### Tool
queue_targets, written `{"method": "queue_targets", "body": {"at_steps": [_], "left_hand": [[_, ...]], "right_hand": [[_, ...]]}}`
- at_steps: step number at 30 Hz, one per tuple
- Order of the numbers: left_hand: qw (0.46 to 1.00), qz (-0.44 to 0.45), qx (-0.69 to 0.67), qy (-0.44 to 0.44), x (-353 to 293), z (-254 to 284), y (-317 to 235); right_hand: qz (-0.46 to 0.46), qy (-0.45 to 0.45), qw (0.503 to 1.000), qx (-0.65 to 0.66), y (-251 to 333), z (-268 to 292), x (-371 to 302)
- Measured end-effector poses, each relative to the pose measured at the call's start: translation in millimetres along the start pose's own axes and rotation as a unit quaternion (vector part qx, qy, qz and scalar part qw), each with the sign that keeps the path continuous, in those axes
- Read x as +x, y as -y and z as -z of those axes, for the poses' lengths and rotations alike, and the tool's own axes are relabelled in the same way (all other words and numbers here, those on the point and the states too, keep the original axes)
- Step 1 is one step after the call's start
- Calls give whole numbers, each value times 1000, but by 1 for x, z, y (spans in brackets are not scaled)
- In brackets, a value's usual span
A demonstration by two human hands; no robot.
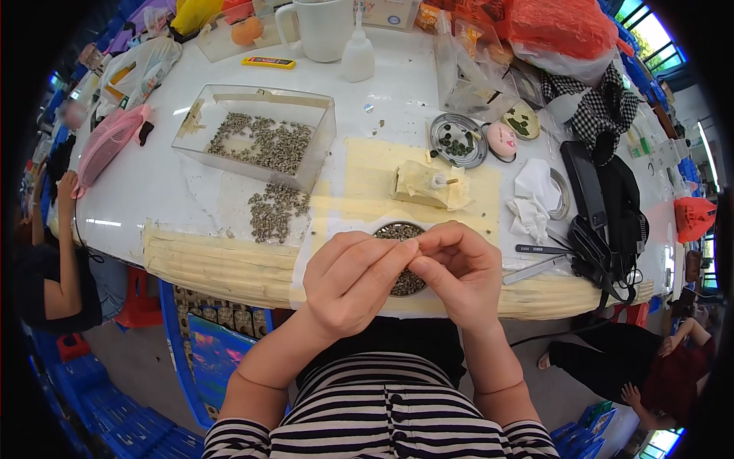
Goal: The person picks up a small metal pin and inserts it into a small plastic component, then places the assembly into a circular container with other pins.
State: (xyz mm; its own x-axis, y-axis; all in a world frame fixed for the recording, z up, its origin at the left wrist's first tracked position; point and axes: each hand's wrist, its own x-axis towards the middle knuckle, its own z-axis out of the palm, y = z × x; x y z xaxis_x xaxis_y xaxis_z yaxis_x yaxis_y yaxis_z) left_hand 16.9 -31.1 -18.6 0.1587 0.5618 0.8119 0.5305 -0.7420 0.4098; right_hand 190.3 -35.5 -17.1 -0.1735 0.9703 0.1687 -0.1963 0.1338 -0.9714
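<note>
My left hand point(353, 281) and my right hand point(465, 274) meet at the fingertips, both closed in a pinch. Whatever lies between the fingers is too small or too hidden to name. Beneath them is a round metal tin point(377, 229) holding many small metal pieces, partly covered by my fingers. Just beyond the tin stands a small block wrapped in cream tape point(417, 187), with a short peg on top. To the left, a clear plastic box point(324, 145) contains similar small metal parts, and a loose pile of parts point(275, 213) lies against its near side.
Tweezers point(539, 249), crumpled white tissue point(531, 191) and a black bag point(612, 222) lie right. Beyond are a round dish point(480, 157) with dark green bits, a white squeeze bottle point(358, 57), a white mug point(321, 30) and a yellow cutter point(267, 63). Other people sit at both sides.
</note>
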Motion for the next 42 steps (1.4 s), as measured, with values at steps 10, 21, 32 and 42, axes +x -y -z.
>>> {"method": "queue_targets", "body": {"at_steps": [10,21,32,42], "left_hand": [[999,40,25,-12,-2,-7,4],[999,22,-2,-23,-1,-5,3],[997,-59,-42,9,-4,9,4],[998,-64,20,-3,-5,3,3]], "right_hand": [[275,-64,897,-339,2,-15,8],[61,-25,992,-104,2,-5,2],[-76,92,974,193,4,8,0],[-54,47,989,127,3,9,-1]]}}
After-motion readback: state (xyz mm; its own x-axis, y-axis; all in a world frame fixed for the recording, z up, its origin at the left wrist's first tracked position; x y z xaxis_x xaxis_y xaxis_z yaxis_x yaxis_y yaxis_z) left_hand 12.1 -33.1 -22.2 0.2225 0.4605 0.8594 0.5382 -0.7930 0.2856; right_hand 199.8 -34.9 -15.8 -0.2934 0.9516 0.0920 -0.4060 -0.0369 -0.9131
